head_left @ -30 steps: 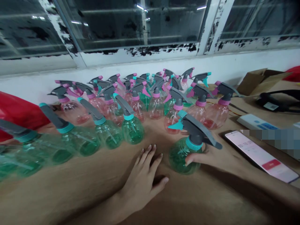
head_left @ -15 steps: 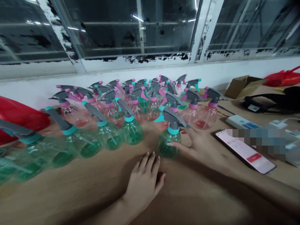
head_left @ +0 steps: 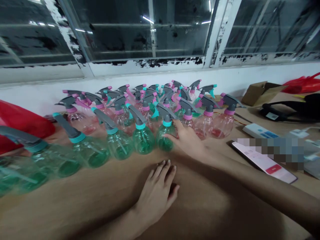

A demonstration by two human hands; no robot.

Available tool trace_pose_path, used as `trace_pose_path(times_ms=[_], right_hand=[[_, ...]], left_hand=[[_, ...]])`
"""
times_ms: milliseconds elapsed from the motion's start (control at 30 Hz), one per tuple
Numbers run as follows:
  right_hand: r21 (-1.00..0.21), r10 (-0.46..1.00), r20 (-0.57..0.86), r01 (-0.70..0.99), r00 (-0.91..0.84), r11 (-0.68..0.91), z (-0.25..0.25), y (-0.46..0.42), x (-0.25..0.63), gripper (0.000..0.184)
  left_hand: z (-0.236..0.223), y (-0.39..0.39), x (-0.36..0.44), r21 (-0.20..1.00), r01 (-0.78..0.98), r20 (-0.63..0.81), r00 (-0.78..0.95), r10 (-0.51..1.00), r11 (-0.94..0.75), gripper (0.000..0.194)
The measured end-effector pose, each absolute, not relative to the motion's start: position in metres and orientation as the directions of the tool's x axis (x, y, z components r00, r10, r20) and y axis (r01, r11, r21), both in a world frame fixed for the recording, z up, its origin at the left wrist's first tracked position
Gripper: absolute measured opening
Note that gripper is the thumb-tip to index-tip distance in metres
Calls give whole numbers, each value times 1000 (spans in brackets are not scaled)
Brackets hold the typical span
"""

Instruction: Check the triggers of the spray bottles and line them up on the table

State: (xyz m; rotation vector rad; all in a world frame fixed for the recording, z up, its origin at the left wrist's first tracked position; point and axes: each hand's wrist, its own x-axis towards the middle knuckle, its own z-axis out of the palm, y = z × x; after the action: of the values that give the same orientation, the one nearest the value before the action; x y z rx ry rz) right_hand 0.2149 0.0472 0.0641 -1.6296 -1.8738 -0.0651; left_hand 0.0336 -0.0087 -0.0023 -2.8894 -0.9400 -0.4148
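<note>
My right hand (head_left: pixel 188 136) is wrapped round the right side of a green spray bottle (head_left: pixel 165 138) with a grey trigger head and turquoise collar. This bottle stands upright at the right end of the front row, beside another green spray bottle (head_left: pixel 143 140). My left hand (head_left: pixel 157 193) lies on the wooden table (head_left: pixel 200 206) nearer to me, fingers stretched out and holding nothing. More green bottles run off to the left, among them one with a turquoise collar (head_left: pixel 120 145). Behind them stand several pink spray bottles (head_left: pixel 221 125) with pink collars.
On the right lie a phone (head_left: pixel 262 160), a white power strip (head_left: pixel 260 130) and a black strapped object (head_left: pixel 282 111). An open cardboard box (head_left: pixel 258 93) sits behind them. A red bag (head_left: pixel 22 126) is at the left, another red bag (head_left: pixel 302 83) at the far right.
My right hand has moved the green spray bottle left and away from me, up beside the front row. My left hand stays on the table.
</note>
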Motion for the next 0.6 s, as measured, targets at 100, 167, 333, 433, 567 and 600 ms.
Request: trace_pose_path(times_ms=[100,167,333,433,567,600], right_hand=[[-374,873,487,900,-17,226,66,50,214,54],[-381,875,483,897,-15,226,66,53,214,53],[-402,871,491,886,-6,233,63,60,211,55],[-412,857,515,876,-3,250,65,53,214,58],[-448,825,564,852,33,272,75,31,238,47],[-469,807,589,836,54,286,77,26,248,40]], left_hand=[[-1,-8,33,40,584,273,774,571,-811,39],[0,-9,33,45,583,263,777,573,-811,39],[2,-9,35,37,583,228,786,575,-812,42],[2,-8,34,41,582,218,788,576,-812,43],[0,-6,30,48,577,267,779,567,-815,42],[-1,-5,29,45,579,281,775,566,-814,43]])
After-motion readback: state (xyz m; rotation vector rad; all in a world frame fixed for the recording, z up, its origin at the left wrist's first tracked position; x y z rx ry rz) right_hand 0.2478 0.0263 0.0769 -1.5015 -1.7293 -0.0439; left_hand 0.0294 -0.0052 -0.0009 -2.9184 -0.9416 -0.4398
